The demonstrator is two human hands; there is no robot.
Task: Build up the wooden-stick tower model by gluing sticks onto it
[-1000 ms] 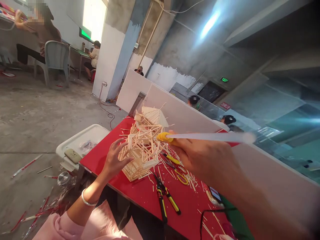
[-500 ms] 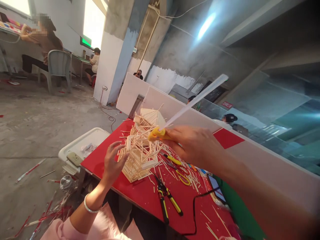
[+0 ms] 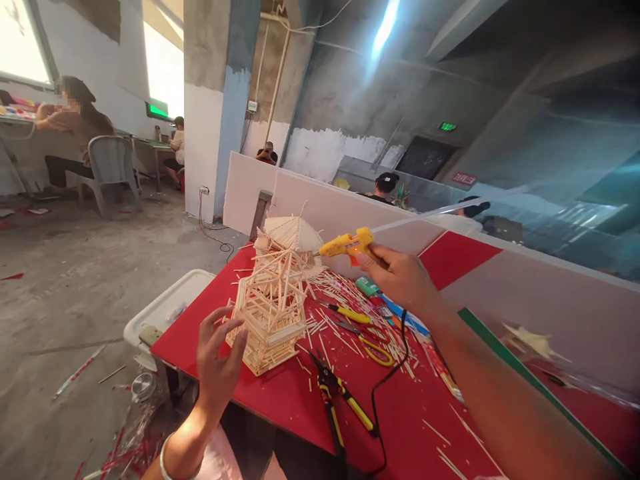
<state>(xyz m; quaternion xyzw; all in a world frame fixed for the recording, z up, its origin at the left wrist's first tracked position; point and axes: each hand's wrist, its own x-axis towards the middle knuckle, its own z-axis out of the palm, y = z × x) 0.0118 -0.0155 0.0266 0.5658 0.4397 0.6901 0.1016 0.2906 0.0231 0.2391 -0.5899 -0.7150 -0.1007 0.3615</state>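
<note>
A tower model built of thin wooden sticks [image 3: 274, 293] stands on the red table [image 3: 280, 407]. My left hand [image 3: 216, 360] rests against its lower left side with the fingers spread. My right hand [image 3: 403, 277] is closed round a yellow glue gun [image 3: 347, 245] whose nozzle points at the model's upper part. A long clear glue stick [image 3: 425, 215] juts from the gun's back toward the right. The gun's black cord [image 3: 385, 387] trails down across the table.
Yellow-handled pliers [image 3: 340, 400], scissors [image 3: 373, 350] and several loose sticks lie on the table to the model's right. A white partition [image 3: 340, 213] stands behind it. A white bin [image 3: 165, 310] sits on the floor at left. Other people sit at desks in the background.
My right hand has swung the glue gun upright and out to the right, so its nozzle now points at the model's top. My left hand stays on the model's side.
</note>
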